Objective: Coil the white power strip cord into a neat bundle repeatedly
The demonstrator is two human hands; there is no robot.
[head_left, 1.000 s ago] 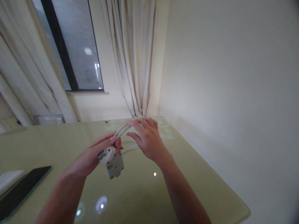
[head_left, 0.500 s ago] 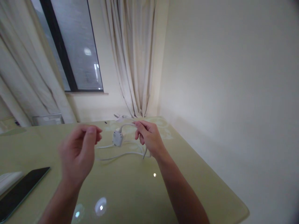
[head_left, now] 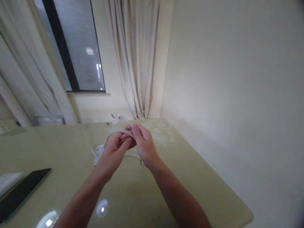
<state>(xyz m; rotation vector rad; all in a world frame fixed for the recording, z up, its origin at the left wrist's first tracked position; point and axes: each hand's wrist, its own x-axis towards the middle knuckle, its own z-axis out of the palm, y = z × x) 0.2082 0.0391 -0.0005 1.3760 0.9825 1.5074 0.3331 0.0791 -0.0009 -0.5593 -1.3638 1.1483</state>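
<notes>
A white power cord [head_left: 115, 131] arcs up from a white block [head_left: 98, 154] and passes into both my hands above the table. My right hand [head_left: 145, 142] is closed around the cord, thumb on top. Against it, my left hand [head_left: 118, 148] pinches the same cord between thumb and fingers. The cord's plug [head_left: 116, 119] with metal prongs sticks out beyond my fingers toward the far edge. Behind my left wrist the block is partly hidden. A lower loop of cord hangs below my hands.
The pale green glossy table [head_left: 190, 190] meets a white wall [head_left: 232, 95] on the right. A dark tablet-like slab [head_left: 23, 193] and a white object [head_left: 9, 182] lie at the left. Curtains [head_left: 135, 57] and a window [head_left: 80, 47] are behind the table.
My left hand has moved right to join my right hand and taken hold of the cord. The white block has shifted left and down, now partly behind my left wrist.
</notes>
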